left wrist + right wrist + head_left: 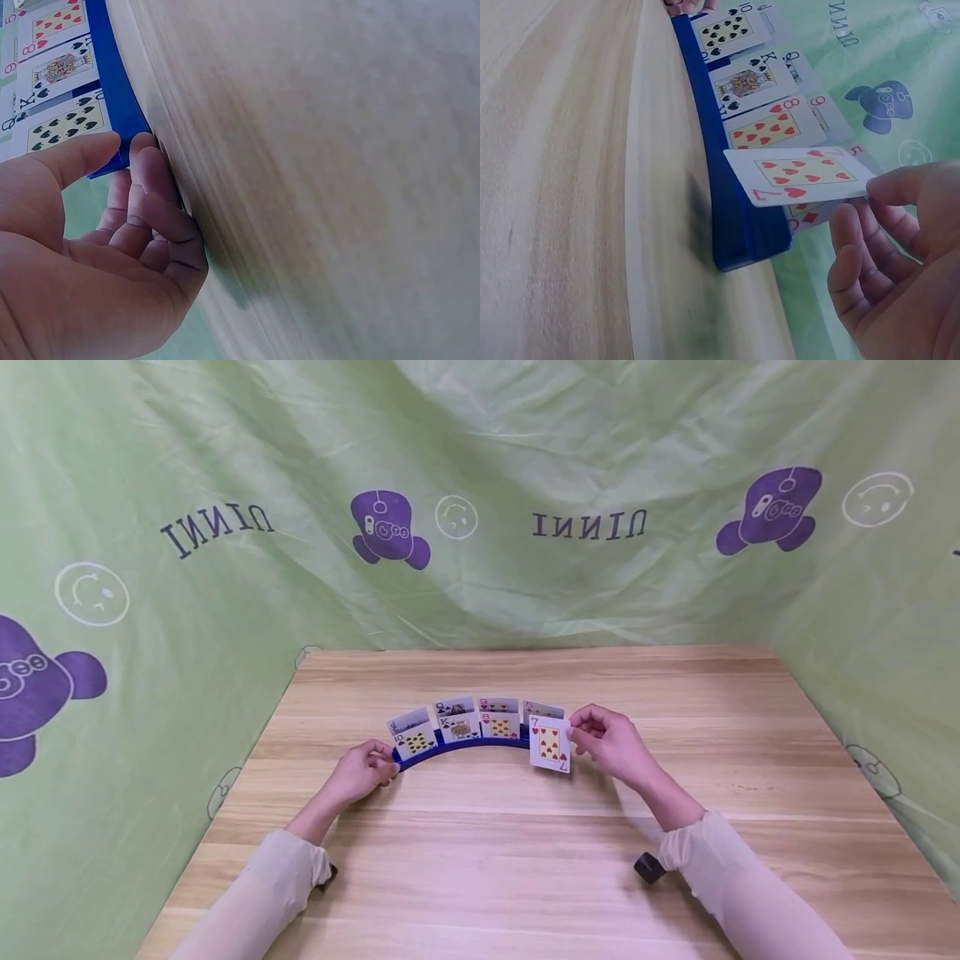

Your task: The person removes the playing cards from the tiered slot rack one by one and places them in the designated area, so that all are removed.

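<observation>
A curved blue card holder (480, 744) stands on the table with playing cards upright in two rows. Its front row shows the ten of spades (416, 742), the king of spades (744, 84) and the eight of hearts (498, 727). Behind them a queen (455, 705), a nine (498, 704) and a five (553, 710) are partly covered. With thumb and fingertips my left hand (360, 774) grips the holder's left end. My right hand (611, 747) pinches the seven of hearts (806, 174) by its edge, in front of the five and over the holder's right end.
The wooden table (480, 860) extends around the holder on every side. Green cloth (495, 602) printed with purple figures hangs behind and beside it. Black devices (649, 867) sit at both wrists, below the sleeves (720, 860).
</observation>
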Tool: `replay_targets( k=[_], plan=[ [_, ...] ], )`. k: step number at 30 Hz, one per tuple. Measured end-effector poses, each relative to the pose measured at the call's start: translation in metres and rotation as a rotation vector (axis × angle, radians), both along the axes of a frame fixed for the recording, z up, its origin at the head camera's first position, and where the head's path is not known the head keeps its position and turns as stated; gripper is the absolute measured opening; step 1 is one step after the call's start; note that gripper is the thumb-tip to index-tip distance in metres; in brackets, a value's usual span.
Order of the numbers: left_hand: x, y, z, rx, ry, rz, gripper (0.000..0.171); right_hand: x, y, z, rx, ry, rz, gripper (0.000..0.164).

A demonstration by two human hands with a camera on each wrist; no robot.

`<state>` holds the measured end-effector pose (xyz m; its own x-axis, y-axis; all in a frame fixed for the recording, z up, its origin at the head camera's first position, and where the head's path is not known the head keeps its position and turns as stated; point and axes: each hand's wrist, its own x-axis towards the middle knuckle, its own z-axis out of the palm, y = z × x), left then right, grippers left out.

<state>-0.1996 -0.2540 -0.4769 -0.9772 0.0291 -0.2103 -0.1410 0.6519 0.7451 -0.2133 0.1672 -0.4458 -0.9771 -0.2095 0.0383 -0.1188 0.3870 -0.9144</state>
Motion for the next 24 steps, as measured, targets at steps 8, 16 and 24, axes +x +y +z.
replay_targets(
  k=[8,16,24],
  plan=[
    [0.000,0.000,0.000,-0.001,-0.009,0.011,0.027,0.003,0.008,0.005,0.023,-0.017,-0.010,0.014],
    [0.000,0.001,0.001,0.005,-0.016,0.012,0.028,0.004,0.017,0.007,0.056,-0.016,-0.020,0.015],
    [0.000,0.001,0.000,0.011,-0.018,0.017,0.027,0.006,0.029,0.014,0.048,-0.022,-0.040,0.019]
  ],
)
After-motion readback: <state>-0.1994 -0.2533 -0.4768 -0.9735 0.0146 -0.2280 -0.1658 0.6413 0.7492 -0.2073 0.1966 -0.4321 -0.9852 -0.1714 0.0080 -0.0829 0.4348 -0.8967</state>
